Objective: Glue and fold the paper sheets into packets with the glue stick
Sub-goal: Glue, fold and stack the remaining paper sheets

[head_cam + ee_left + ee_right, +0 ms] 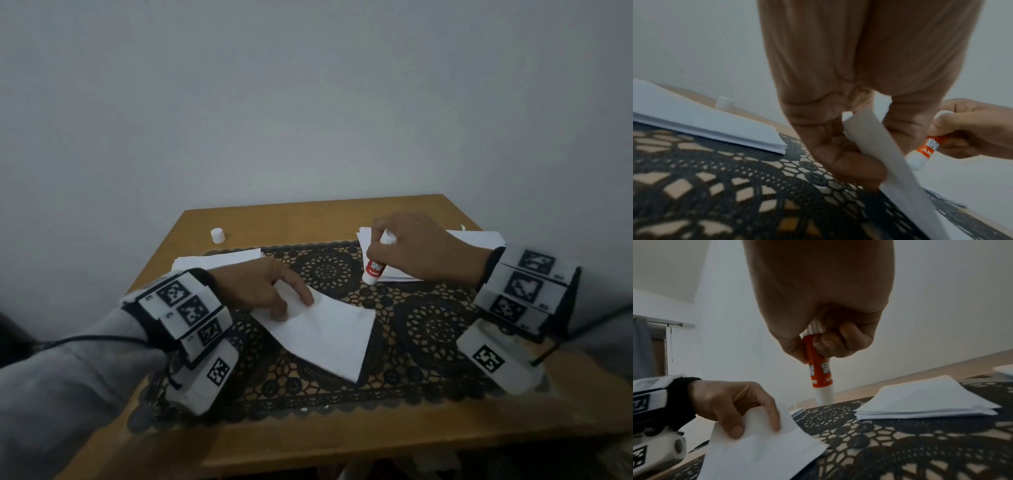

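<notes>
1. Paper sheet (325,334) lies tilted on the lace mat (435,329), its near corner pinched by the left hand (260,291).
2. Right hand (418,250) grips the uncapped glue stick (375,265) just beyond it.
3. Cap (217,235) stands apart on the worktop (308,442).

A light brown wooden desk (342,442) carries a black openwork lace mat (428,329). A small white plastic cap (217,235) stands on the bare wood at the far left; two stacks of white paper sheets (215,261) (479,240) seem to straddle the mat's far edge.
</notes>
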{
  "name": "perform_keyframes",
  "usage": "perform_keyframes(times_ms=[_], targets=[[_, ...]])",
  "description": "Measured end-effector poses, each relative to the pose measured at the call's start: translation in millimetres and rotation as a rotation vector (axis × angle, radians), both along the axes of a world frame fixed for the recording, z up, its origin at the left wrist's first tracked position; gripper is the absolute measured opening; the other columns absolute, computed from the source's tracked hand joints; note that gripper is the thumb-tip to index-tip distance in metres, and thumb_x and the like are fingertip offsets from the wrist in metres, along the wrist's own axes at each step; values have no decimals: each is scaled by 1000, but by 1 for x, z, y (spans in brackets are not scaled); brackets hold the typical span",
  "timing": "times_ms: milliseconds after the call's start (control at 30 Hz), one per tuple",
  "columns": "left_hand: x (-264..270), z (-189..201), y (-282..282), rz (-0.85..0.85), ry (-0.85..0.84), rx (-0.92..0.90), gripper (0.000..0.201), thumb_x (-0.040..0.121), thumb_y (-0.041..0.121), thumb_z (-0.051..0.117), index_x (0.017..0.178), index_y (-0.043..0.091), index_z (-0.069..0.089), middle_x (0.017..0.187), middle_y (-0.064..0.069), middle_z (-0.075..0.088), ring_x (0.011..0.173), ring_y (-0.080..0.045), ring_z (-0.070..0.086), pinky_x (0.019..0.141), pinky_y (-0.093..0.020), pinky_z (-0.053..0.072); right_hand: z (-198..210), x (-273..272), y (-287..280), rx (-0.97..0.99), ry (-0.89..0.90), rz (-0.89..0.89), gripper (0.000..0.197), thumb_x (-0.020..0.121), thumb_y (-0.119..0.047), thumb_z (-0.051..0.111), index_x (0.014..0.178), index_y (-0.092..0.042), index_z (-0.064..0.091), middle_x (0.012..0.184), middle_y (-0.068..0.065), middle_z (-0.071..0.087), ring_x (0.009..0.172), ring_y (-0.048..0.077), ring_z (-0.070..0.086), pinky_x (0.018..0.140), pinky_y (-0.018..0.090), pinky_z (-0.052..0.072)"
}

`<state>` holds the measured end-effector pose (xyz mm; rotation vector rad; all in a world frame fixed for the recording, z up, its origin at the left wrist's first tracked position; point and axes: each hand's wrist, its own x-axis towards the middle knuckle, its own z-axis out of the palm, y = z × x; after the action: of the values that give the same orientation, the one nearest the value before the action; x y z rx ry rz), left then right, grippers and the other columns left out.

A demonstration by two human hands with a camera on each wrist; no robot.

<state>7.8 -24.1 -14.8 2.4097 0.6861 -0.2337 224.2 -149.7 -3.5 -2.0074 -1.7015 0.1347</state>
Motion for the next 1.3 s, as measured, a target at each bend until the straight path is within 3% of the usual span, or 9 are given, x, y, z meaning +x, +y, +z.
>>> perform_keyframes(times_ms=[133,267,400,567,700,833,1067,1167,1300], targets=[[1,-8,-1,54,-6,26,41,79,5,71,111,30,68,131,13,54,120,-9,47,104,-27,36,-5,-2,-2,-33,8,7,20,85,-33,61,79,-14,63,81,-2,60,78,17,53,66,33,43],[0,-18,-1,86,-8,63,35,78,19,76,109,31,68,128,14,54,117,-9,48,103,-30,38,-11,-10,-6,-72,-8,41,17,88,-32,60,79,-18,62,82,-6,59,74,8,51,59,21,36],[-1,-26,-2,124,-21,101,32,74,33,79,103,39,66,128,16,52,117,-8,47,105,-34,36,-17,-15,-7,-102,1,76,18,88,-32,59,81,-17,63,86,-6,62,80,12,57,66,24,42],[2,-21,-9,97,-6,138,37,76,31,78,110,33,63,122,16,51,114,-8,45,92,-25,35,-24,-18,-6,-142,35,91,16,87,-29,59,79,-16,63,87,3,66,83,19,60,74,39,51],[3,-19,-14,61,21,172,44,76,31,78,116,30,60,123,16,49,110,-6,42,87,-22,32,-23,-22,-8,-132,42,100,17,86,-27,60,78,-13,63,84,5,66,80,21,61,71,39,50],[6,-18,-20,48,56,227,47,76,30,77,119,29,56,100,19,42,98,-7,40,74,-20,31,-22,-28,-14,-149,66,114,20,85,-27,60,79,-9,64,87,8,67,82,23,61,73,42,51],[6,-18,-21,64,115,282,49,74,40,78,116,36,54,104,9,38,97,-12,41,73,-23,34,-22,-40,-28,-234,86,138,23,85,-29,61,81,-7,66,89,15,68,84,30,61,73,47,52],[8,-18,-22,65,147,319,49,72,42,79,115,38,55,114,5,36,107,-18,41,89,-29,41,-22,-37,-32,-274,135,157,22,86,-29,62,78,-9,67,84,10,69,80,23,63,74,44,53],[8,-17,-27,25,163,415,48,73,44,77,116,36,58,119,2,36,117,-22,29,99,-44,38,-9,-28,-39,-335,254,178,20,89,-27,64,76,-11,65,63,11,66,50,16,57,57,31,52]])
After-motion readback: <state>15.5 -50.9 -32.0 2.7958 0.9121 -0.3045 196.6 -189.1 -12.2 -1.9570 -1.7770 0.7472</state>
